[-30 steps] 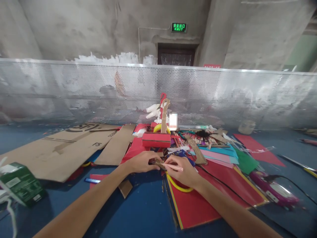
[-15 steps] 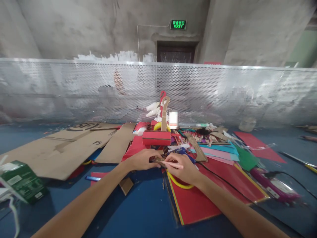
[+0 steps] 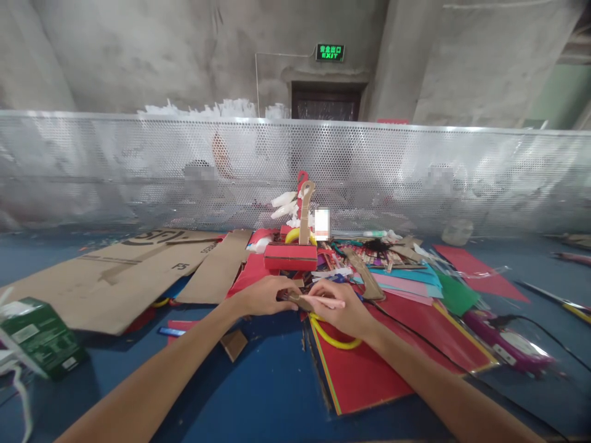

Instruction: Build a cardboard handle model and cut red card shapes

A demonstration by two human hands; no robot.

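My left hand (image 3: 270, 295) is closed around a small piece of brown cardboard (image 3: 301, 302), partly hidden by the fingers. In my right hand (image 3: 339, 307) is a slim pink pen (image 3: 329, 301), pinched in a writing grip with its tip at the cardboard. Just beyond the hands stands a red box (image 3: 290, 256), with an upright cardboard strip (image 3: 305, 215) curved at the top behind it. A yellow ring (image 3: 339, 341) lies below my right hand, on a stack of red sheets (image 3: 369, 381).
Large flat cardboard (image 3: 133, 277) covers the left of the blue table, near a green box (image 3: 44, 338). To the right are coloured paper strips (image 3: 410, 285), a purple power strip (image 3: 503, 344) with a black cord, and scissors (image 3: 554, 296). A perforated metal screen (image 3: 392, 178) rises behind.
The pink pen lies slightly flatter, and my right hand has shifted a little over the cardboard. My left hand keeps its hold. The whole view has moved slightly.
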